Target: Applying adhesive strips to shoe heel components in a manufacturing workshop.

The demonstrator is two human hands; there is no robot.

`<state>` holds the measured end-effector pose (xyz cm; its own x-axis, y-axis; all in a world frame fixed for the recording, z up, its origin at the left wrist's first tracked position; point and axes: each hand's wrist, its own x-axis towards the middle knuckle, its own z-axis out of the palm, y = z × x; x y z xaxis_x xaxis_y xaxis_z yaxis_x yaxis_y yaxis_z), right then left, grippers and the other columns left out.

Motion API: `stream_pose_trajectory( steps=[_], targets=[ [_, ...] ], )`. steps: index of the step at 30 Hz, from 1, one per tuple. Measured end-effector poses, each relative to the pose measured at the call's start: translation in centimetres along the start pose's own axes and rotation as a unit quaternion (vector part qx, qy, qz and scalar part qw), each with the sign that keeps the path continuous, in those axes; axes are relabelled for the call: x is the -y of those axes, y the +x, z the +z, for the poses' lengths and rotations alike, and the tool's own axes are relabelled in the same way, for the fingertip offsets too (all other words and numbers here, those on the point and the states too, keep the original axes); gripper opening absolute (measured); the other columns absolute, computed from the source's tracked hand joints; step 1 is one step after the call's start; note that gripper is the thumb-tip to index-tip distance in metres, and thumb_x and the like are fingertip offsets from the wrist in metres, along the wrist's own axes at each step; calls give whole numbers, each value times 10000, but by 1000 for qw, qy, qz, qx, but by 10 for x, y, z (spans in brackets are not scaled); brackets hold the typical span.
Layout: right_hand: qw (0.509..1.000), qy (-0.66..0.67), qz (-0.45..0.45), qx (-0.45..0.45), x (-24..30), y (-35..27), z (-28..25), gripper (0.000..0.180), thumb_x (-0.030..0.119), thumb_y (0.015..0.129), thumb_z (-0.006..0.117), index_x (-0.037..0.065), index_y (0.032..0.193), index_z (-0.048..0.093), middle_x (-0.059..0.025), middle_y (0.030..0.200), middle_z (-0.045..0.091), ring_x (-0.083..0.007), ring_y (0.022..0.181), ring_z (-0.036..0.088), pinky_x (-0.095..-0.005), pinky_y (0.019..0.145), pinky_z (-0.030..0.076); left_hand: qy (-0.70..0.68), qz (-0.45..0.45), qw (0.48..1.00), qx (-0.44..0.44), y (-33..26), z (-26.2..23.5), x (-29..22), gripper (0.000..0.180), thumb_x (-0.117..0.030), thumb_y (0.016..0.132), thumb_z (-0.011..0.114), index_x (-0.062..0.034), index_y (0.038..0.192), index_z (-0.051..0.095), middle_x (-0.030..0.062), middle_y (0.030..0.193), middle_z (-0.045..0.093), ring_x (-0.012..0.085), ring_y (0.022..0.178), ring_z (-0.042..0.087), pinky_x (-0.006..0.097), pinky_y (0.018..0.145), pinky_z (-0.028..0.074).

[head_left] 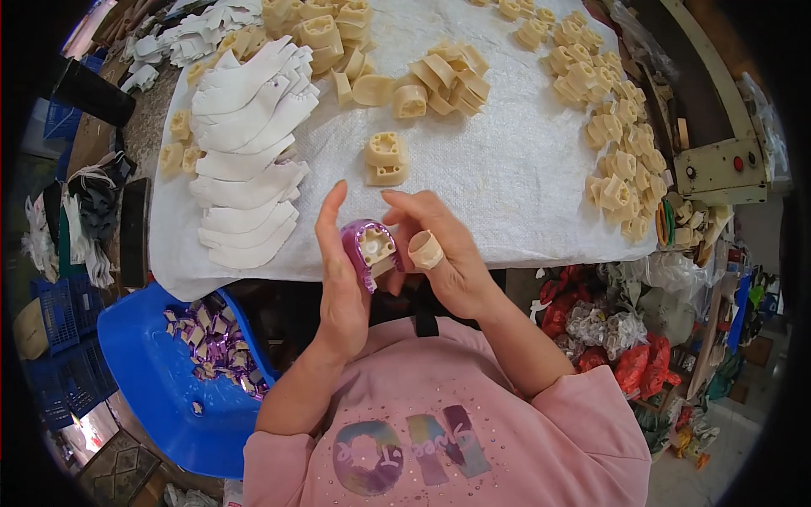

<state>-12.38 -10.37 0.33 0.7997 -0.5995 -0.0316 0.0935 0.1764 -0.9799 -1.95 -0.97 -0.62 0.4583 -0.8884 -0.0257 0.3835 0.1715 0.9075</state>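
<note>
Between my two hands is a beige heel block (380, 247), its hollow, holed face turned up. A shiny purple covering (351, 240) wraps around its curved side, with a ragged edge. My left hand (342, 291) cups the left side, index finger stretched upward and palm against the purple. Curled fingers of my right hand (456, 253) bear on the other side, partly hidden behind the block. A beige band (425, 250) wraps my right thumb. Just beyond my hands, two bare heel blocks (386, 158) sit together on the white woven sheet (498, 186).
White curved pieces (245, 169) lie overlapped at the left. Beige heel blocks (452, 78) are heaped at the back, and more blocks (625, 160) line the right edge. A blue basin (160, 397) with purple-covered pieces stands lower left; red plastic bags (629, 372) lie lower right.
</note>
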Motion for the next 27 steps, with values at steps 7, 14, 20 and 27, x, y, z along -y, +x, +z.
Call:
stream_pose_trajectory(
  steps=[7,14,20,27],
  targets=[
    [961,-262,-92,9,13,10,-9,247,237,838,627,5,911,588,-118,774,573,-211,652,563,-309,599,451,306,206,925,93,4,-11,5,845,-439,899,517,63,1398,55,165,992,520,208,788,576,320,684,481],
    [995,-92,-20,-6,0,5,-10,219,217,878,581,0,907,573,-44,747,550,-117,657,522,-257,604,435,250,83,965,8,3,-11,-10,463,-9,690,752,-25,1105,547,75,922,539,169,778,566,292,656,488],
    [992,73,28,103,-6,14,-26,174,188,906,556,28,838,547,21,726,529,-59,676,505,-235,582,419,381,150,910,68,-1,-12,-16,481,107,662,697,-3,1106,549,64,951,484,135,816,557,234,650,488],
    [961,-248,-120,33,-8,9,-18,145,154,892,568,25,829,551,18,700,549,-70,625,514,-229,558,433,425,185,885,28,4,-6,-12,472,70,629,739,-11,1061,569,79,858,517,146,707,555,223,559,469]
  ],
)
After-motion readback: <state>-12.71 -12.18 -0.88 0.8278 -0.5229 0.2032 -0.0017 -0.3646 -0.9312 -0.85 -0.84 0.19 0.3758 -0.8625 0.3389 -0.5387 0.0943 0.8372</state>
